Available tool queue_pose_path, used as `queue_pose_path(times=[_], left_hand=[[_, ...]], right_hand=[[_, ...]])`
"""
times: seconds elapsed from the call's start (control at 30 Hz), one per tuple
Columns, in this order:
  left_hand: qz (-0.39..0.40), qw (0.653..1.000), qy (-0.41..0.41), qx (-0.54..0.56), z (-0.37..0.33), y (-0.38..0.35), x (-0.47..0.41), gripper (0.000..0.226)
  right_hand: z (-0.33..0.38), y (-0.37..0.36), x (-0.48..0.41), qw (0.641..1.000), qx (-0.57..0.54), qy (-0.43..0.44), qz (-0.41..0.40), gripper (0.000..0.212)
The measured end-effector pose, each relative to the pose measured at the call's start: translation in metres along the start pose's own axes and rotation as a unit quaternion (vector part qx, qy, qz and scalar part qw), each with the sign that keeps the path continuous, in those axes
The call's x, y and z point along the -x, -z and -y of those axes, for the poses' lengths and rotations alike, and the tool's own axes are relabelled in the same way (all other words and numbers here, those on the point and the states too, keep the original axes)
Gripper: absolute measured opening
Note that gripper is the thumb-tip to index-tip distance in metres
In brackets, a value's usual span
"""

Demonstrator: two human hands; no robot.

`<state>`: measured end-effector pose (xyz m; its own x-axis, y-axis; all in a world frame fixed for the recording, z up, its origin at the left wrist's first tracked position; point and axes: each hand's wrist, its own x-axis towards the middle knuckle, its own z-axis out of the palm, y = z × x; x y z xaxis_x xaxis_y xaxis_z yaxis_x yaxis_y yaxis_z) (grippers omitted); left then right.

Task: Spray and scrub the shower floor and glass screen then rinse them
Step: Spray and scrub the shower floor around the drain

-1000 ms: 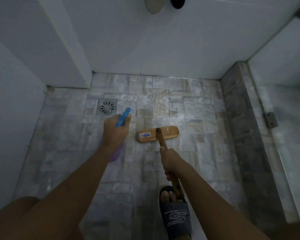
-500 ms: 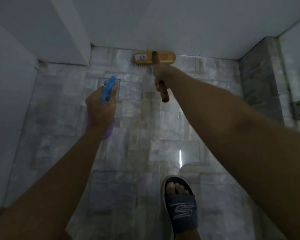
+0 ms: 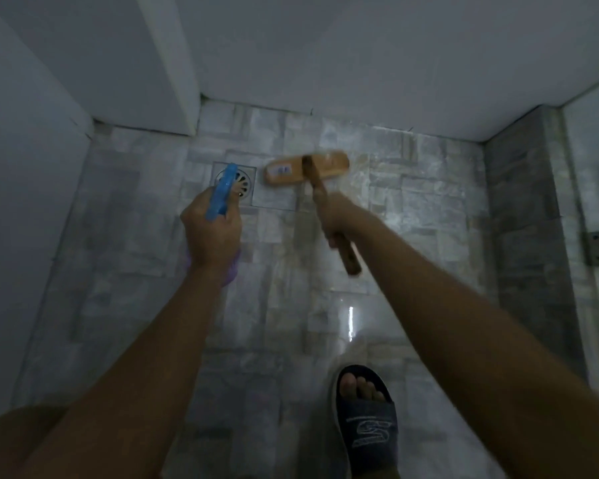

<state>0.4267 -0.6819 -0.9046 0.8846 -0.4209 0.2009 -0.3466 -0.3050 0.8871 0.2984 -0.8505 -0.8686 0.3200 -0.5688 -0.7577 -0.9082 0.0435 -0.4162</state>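
While the right hand (image 3: 338, 216) clamps the wooden handle of a scrubbing brush (image 3: 306, 171), its head lies on the stone-tiled shower floor (image 3: 412, 209) just beyond the knuckles, beside the floor drain (image 3: 244, 183). Left of that grip, the left hand (image 3: 212, 233) is wrapped tightly round a spray bottle (image 3: 221, 193), blue nozzle over the drain. A slippered foot (image 3: 365, 420) stands nearer, below the brush hand.

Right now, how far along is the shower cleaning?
Early to midway. The grey stone-tile floor shows a wet sheen, so spraying seems begun. Scrubbing is in hand: the right hand works the wooden scrub brush near the drain, and the left hand holds the blue-nozzled spray bottle. Glass and rinsing remain.
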Motion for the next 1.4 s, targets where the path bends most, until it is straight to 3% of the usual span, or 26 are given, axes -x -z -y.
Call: queue_pose_path(times=[0.07,0.17,0.23,0.3,0.37,0.47,0.53,0.67,0.73,0.9,0.97,1.1,1.17,1.27,1.4], left_hand=[[0.004,1.0,-0.005,0.008,-0.001,-0.001,0.002,0.028],[0.003,1.0,-0.015,0.007,0.005,0.0,0.002,0.032],[-0.001,1.0,-0.014,0.008,0.008,0.001,0.0,0.035],[-0.002,1.0,-0.023,-0.002,0.007,0.002,0.0,0.035],[0.005,1.0,-0.03,0.0,0.006,0.002,0.0,0.032],[0.008,1.0,-0.028,0.011,0.001,0.001,0.002,0.027],[0.004,1.0,-0.031,0.005,0.001,0.002,0.002,0.027],[-0.002,1.0,-0.017,0.016,0.008,0.002,0.0,0.035],[-0.004,1.0,-0.016,0.018,0.009,0.001,-0.001,0.037],[0.0,1.0,-0.018,0.009,0.01,0.0,0.002,0.035],[0.0,1.0,-0.028,-0.002,0.01,0.0,0.0,0.037],[-0.006,1.0,-0.025,-0.007,0.008,0.0,-0.001,0.037],[-0.006,1.0,-0.026,-0.006,0.008,0.001,0.0,0.038],[-0.002,1.0,-0.015,0.013,0.008,0.001,-0.001,0.038],[-0.006,1.0,-0.013,0.017,0.01,0.001,-0.001,0.039]], right_hand=[[0.039,0.022,-0.028,1.0,0.016,0.006,-0.014,0.007],[0.063,0.026,-0.034,0.999,0.045,0.023,-0.005,0.025],[0.039,0.009,-0.022,0.997,0.061,0.038,-0.022,0.03],[-0.004,-0.017,0.004,0.999,-0.025,-0.002,-0.028,0.045],[-0.043,-0.036,0.038,0.995,-0.078,-0.055,0.014,0.053],[-0.057,-0.035,0.057,0.996,-0.037,-0.076,0.033,0.053],[-0.038,-0.025,0.038,0.998,-0.04,-0.044,0.022,0.052],[0.038,0.004,-0.032,0.998,-0.022,0.048,-0.035,0.024],[0.066,0.014,-0.052,0.998,-0.024,0.044,-0.03,0.016],[0.042,-0.005,-0.027,0.998,-0.012,0.057,-0.037,0.033],[0.006,-0.026,0.002,0.998,-0.053,0.029,-0.022,0.041],[-0.03,-0.037,0.029,0.999,-0.036,-0.027,0.013,0.05],[-0.013,-0.021,0.01,0.999,-0.039,-0.006,0.001,0.043],[0.036,0.014,-0.034,0.998,-0.058,0.025,-0.023,0.009],[0.067,0.03,-0.061,0.994,-0.1,0.002,-0.034,0.026]])
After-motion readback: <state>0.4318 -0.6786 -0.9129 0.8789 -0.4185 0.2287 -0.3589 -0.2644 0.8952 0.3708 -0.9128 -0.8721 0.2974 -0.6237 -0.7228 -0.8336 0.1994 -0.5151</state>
